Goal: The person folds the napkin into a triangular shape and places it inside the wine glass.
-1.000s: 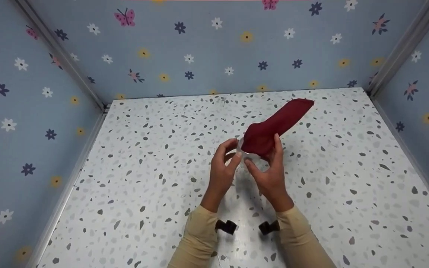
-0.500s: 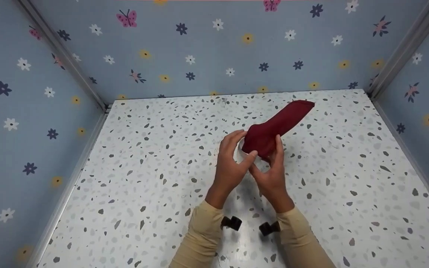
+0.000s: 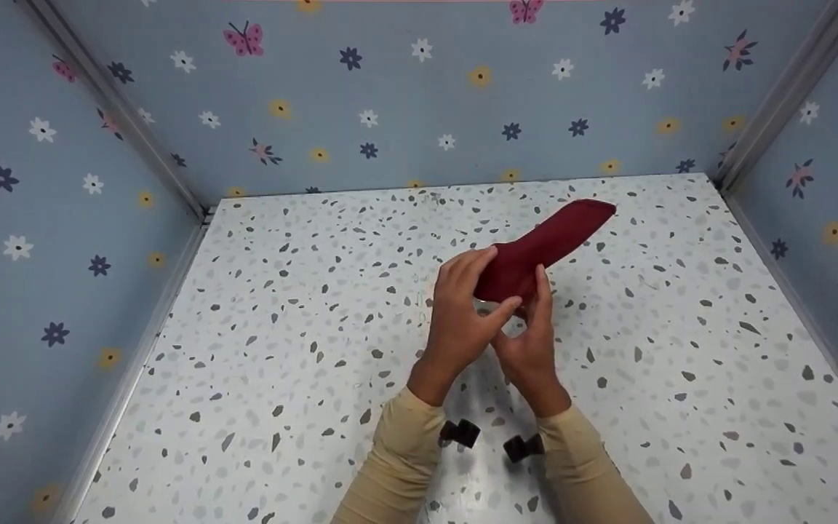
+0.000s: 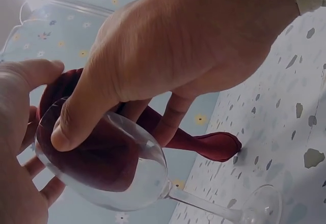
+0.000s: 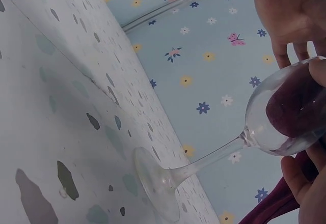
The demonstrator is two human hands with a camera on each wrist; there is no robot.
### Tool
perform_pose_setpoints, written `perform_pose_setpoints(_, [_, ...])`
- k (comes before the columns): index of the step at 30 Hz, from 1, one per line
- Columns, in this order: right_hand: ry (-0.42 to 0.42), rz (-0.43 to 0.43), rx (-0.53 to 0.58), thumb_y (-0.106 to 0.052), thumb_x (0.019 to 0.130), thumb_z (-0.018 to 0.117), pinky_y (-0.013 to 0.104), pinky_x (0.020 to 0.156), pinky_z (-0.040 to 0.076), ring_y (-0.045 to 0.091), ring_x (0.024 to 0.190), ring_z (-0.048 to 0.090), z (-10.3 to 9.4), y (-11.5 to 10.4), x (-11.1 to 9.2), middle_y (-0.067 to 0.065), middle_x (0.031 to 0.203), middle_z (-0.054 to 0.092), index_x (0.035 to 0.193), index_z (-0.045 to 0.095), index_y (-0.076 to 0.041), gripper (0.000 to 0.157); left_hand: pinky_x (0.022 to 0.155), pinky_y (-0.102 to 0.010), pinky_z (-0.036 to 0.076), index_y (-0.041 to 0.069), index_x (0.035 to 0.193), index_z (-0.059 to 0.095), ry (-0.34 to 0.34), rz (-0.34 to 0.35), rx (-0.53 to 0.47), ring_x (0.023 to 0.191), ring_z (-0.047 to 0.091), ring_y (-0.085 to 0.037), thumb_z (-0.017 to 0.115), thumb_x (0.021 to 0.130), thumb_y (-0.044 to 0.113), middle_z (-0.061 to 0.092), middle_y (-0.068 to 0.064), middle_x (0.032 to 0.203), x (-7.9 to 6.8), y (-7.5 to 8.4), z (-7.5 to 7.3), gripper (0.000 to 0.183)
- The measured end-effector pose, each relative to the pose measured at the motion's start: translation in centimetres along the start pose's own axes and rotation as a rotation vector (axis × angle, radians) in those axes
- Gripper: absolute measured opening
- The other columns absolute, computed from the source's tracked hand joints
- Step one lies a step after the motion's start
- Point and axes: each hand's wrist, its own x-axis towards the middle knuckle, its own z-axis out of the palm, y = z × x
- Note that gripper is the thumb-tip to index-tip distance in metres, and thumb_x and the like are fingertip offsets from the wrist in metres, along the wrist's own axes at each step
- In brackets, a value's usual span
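Note:
A clear stemmed wine glass [image 4: 148, 180] is held over the table, its stem pointing down. A dark red cloth [image 3: 528, 262] is tucked inside the bowl, with a long tail of it hanging outside beyond the right hand. My left hand [image 3: 455, 313] grips the bowl from the left, fingers on the far side and thumb on the near side by the cloth. From the right, my right hand [image 3: 532, 353] holds the bowl, its thumb pressed on the outside of the glass in the left wrist view. Whether the glass's foot [image 5: 158, 186] touches the table cannot be told.
The speckled white tabletop [image 3: 302, 313] spreads around both hands. Blue flowered panels [image 3: 404, 94] stand at the back and both sides, with metal strips in the corners. Small black camera mounts [image 3: 466, 433] stick out from the wrists between the forearms.
My left hand has slid right and forward, and its fingers and thumb now reach further round the bowl onto the cloth. The right hand and the cloth have hardly moved.

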Motion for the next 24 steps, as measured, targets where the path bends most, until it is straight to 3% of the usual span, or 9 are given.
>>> perform_pose_setpoints(4, [-0.005, 0.005, -0.021, 0.012, 0.082, 0.074, 0.033, 0.091, 0.049, 0.018, 0.125, 0.053, 0.06, -0.78, 0.07, 0.029, 0.148, 0.039, 0.151, 0.013, 0.016, 0.093, 0.107, -0.037, 0.038, 0.008, 0.137, 0.059, 0.004, -0.001, 0.022, 0.129, 0.046, -0.02, 0.08, 0.086, 0.023, 0.06, -0.003, 0.136, 0.12, 0.23, 0.01, 0.058])
perform_pose_setpoints(9, [-0.005, 0.005, -0.028, 0.013, 0.08, 0.075, 0.033, 0.089, 0.049, 0.021, 0.124, 0.053, 0.03, -0.79, 0.12, 0.03, 0.147, 0.037, 0.15, 0.013, 0.017, 0.094, 0.102, -0.034, 0.043, 0.009, 0.135, 0.061, 0.025, 0.003, 0.022, 0.124, 0.049, -0.02, 0.077, 0.088, 0.018, 0.061, -0.003, 0.134, 0.12, 0.37, 0.12, 0.05])
perform_pose_setpoints(19, [-0.019, -0.017, -0.039, 0.012, 0.08, 0.077, 0.032, 0.086, 0.048, 0.017, 0.126, 0.051, -0.07, -0.69, 0.15, 0.028, 0.151, 0.038, 0.151, 0.01, 0.016, 0.098, 0.092, -0.03, 0.05, 0.01, 0.136, 0.062, 0.061, -0.011, 0.03, 0.115, 0.056, -0.017, 0.077, 0.088, 0.018, 0.063, -0.004, 0.127, 0.12, 0.38, -0.27, 0.051])
perform_pose_setpoints(24, [-0.035, -0.027, -0.064, 0.01, 0.081, 0.077, 0.045, 0.083, 0.05, 0.02, 0.119, 0.054, -0.13, -0.59, 0.21, 0.025, 0.145, 0.045, 0.153, 0.011, 0.014, 0.098, 0.09, -0.027, 0.051, 0.01, 0.136, 0.063, 0.073, -0.016, 0.012, 0.111, 0.06, -0.015, 0.077, 0.089, 0.017, 0.062, -0.006, 0.123, 0.12, 0.31, -0.4, 0.05])
